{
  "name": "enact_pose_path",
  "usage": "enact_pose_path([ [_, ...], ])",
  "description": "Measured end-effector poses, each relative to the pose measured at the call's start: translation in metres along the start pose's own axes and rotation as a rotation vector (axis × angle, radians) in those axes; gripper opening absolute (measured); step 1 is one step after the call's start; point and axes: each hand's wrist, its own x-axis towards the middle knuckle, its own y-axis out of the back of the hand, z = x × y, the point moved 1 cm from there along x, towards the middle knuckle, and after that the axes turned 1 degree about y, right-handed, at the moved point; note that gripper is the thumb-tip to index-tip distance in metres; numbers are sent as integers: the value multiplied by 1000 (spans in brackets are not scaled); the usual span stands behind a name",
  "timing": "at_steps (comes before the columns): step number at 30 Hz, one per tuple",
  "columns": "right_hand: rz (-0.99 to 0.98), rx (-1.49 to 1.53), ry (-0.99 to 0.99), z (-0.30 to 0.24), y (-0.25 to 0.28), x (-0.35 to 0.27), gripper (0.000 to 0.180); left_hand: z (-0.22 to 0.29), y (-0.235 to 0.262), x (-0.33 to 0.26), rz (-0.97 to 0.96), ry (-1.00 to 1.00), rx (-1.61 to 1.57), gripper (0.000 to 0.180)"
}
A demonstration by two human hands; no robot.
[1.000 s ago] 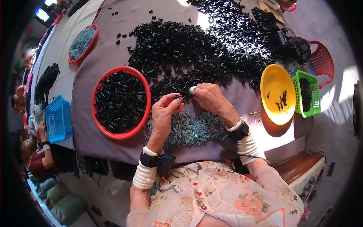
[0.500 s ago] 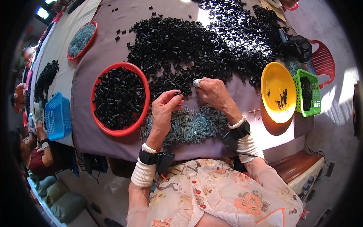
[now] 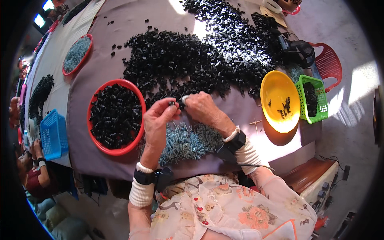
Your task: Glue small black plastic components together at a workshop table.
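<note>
A black part point(image 3: 172, 103) is pinched between the fingers of the left hand point(image 3: 156, 120), above the counter point(image 3: 94, 164); it is too small for its long axis or direction to be told. The right hand point(image 3: 204, 107) is held just beside it at three o'clock, fingers curled; whether anything is gripped cannot be told. The counter is covered by mauve cloth point(image 3: 108, 44), partly sunlit. From the hands, a black heap point(image 3: 172, 52) is spread toward twelve, bluish pieces point(image 3: 184, 142) at six, a red bowl point(image 3: 114, 151) set at nine, a yellow plate point(image 3: 278, 86) at three. Grey floor point(image 3: 350, 140) is seen beyond.
</note>
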Motion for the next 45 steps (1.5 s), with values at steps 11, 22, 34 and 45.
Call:
enact_pose_path([
  [11, 153, 565, -81, -8, 60, -4, 19, -14, -7, 8, -62, 76, -168, 19],
  [22, 261, 496, -13, -12, 62, -6, 14, -18, -16, 3, -68, 54, -220, 18],
  [34, 309, 480, -70, -9, 80, -3, 14, -13, -19, 2, -73, -23, -82, 24],
  [45, 279, 425, 74, -11, 79, -1, 14, -22, -17, 0, -80, -73, 53, 26],
])
